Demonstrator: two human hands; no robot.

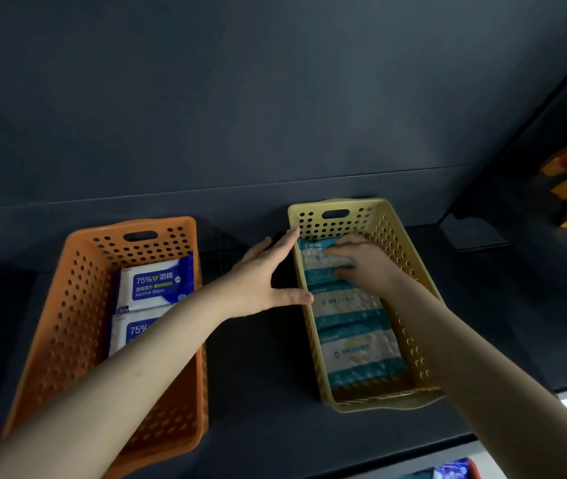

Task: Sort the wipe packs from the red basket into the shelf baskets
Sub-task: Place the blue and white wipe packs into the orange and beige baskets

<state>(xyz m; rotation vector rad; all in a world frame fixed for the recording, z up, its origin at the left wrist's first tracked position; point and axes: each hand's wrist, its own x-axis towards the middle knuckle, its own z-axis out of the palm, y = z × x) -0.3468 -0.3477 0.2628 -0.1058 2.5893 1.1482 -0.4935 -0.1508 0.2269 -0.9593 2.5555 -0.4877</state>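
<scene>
Head view: both my forearms reach forward over the shelf (258,375). Nearest on the left, the orange basket (68,305) holds two blue wipe packs (154,285) lying flat, print facing up. The yellow basket (382,404) runs lengthwise away from me, with three teal wipe packs (354,354) flat in a row along it. My left hand (268,281) braces its left wall, fingers straight, thumb at the rim. My right hand (361,267), inside at the far end, grasps the farthest teal pack (313,267), fingers curled over it.
</scene>
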